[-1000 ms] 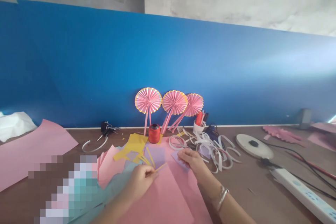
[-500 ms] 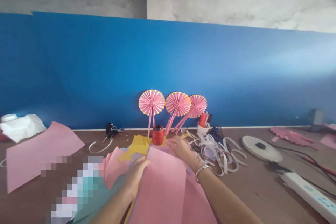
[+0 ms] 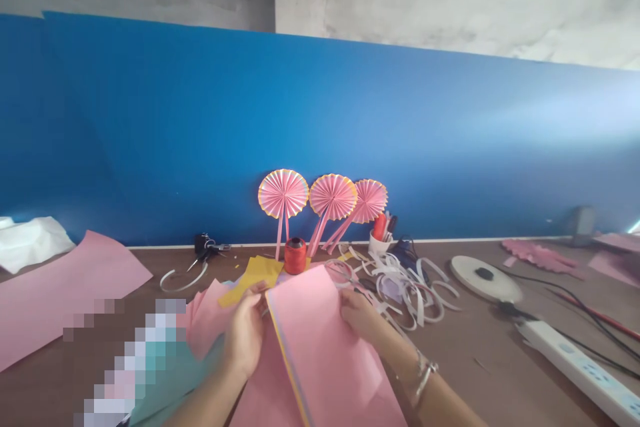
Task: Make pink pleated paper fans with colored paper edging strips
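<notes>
A pink paper sheet with a yellow and lavender strip along its left edge lies tilted between my hands. My left hand is closed at its upper left corner, fingertips partly hidden by the paper. With curled fingers, my right hand grips the sheet's right edge near the top; a silver bracelet is on that wrist. More pink paper lies beneath the sheet. Just beyond the top edge stands a spool of red thread. Yellow paper and folded pink paper lie past my left hand.
Pleated pink paper fans lean against the blue partition. Curled white strips, a pen cup, a round white device and a power strip are to the right. Keys and a large pink sheet are left.
My right hand has come back from beyond the sheet to its right edge and closed on it. The sheet has turned, showing more of its yellow and lavender edge. The view shifted slightly right.
</notes>
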